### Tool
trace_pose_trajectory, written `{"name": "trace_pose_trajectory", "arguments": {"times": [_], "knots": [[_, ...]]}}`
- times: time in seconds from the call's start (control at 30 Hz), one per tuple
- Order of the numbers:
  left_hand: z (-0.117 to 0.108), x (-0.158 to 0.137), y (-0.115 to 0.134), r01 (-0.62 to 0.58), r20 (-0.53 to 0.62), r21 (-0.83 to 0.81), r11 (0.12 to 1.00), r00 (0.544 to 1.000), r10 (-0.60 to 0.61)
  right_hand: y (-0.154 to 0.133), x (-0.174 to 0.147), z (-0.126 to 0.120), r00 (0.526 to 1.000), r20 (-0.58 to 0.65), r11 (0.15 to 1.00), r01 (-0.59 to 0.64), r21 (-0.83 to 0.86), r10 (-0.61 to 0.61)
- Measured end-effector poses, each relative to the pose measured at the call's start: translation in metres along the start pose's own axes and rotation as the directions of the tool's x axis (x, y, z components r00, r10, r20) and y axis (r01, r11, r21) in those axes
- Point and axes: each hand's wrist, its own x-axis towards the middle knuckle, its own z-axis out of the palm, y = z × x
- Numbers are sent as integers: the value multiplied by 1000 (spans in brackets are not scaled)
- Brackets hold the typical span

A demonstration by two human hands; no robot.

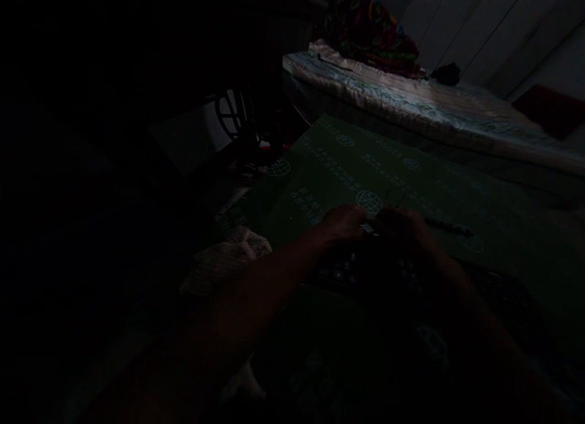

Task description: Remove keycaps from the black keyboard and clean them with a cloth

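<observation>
The picture is very dark. My left hand (343, 223) and my right hand (401, 222) are close together over a green board (320, 174) printed with globe marks and lettering. Both look closed, with fingers curled inward. A small pale piece (369, 229) shows between them, too dim to name. Just below the hands lies a long black object with rows of small raised keys, like a keyboard (339, 274); my arms and shadow hide much of it. A thin dark strip (450, 227) rests on the board right of my right hand.
A crumpled pale cloth (233, 253) lies by the board's left edge. Behind the board is a mattress (411, 101) with a colourful bundle of cloth (375, 37) on it. A dark spoked wheel (228, 114) stands at back left.
</observation>
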Motion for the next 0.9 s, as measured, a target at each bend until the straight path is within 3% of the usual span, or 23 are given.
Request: {"name": "trace_pose_trajectory", "arguments": {"times": [0.1, 0.23, 0.37, 0.53, 0.73, 0.9], "knots": [[-2, -1, 2, 24, -6, -41, 999, 1000, -24, 0, 7, -4, 996, 68, 996, 55, -71, -50], [-6, -1, 1, 7, 23, -76, 997, 1000, -6, 3, 18, -13, 983, 150, 994, 95, 57, -102], [-4, -1, -1, -2, -20, -113, 994, 1000, 0, 5, 16, -15, 983, 166, 989, 51, 140, -74], [-1, -1, 0, -9, -28, -76, 997, 1000, 7, 6, 10, -8, 978, 180, 992, 114, -58, -102], [0, 1, -3, -38, -17, -81, 996, 999, 37, -1, 16, -11, 984, 164, 998, 66, -3, -65], [5, 6, -9, -89, -63, -84, 993, 995, 83, -9, 18, -10, 965, 253, 979, 117, -168, -72]]}}
